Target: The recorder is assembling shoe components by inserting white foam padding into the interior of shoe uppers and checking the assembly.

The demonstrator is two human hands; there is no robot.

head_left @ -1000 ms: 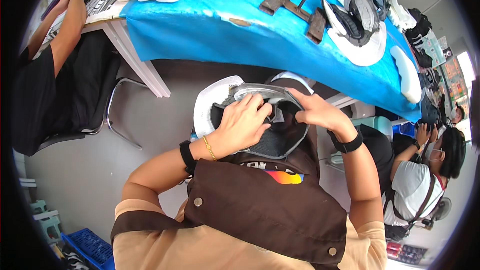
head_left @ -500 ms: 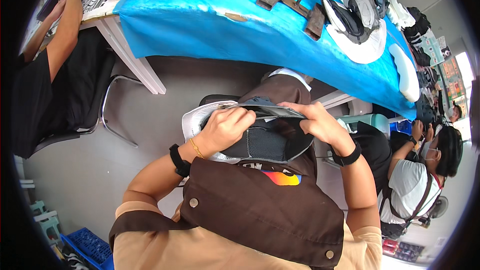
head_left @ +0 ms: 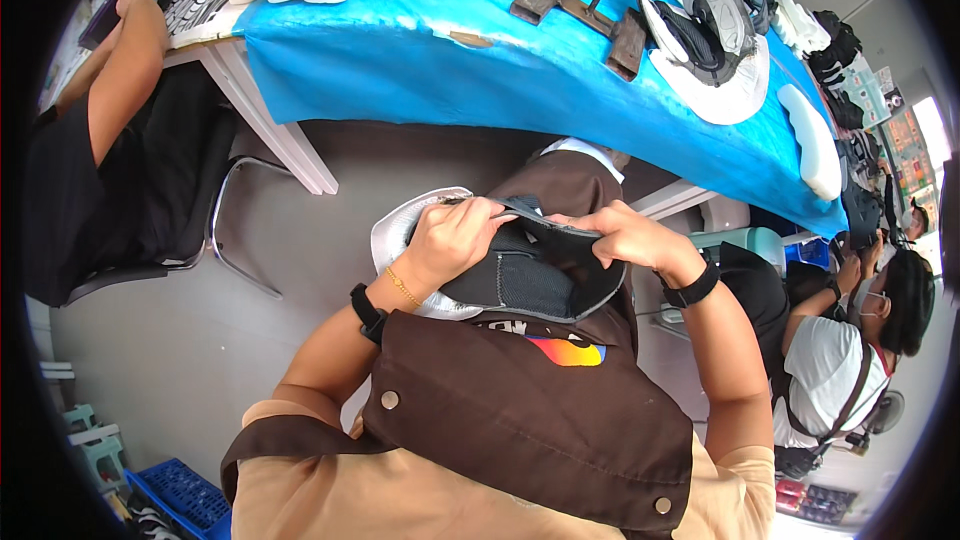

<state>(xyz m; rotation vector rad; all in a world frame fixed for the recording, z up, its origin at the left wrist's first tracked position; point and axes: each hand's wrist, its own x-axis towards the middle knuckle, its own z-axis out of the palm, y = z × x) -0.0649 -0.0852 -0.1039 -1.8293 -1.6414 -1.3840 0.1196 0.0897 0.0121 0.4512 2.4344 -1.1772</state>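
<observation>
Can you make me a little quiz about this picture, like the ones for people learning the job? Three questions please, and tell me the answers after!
1. True or false: the person's left hand and right hand both touch the dark-lined piece.

2. Where is the brown metal tool?
A) on the floor
B) on the blue cover of the table
C) in the person's left hand

3. Fill in the missing word: the gold bracelet is on the person's ____ wrist.

Key:
1. True: the fingers of both hands grip its upper edge.
2. B
3. left
</observation>
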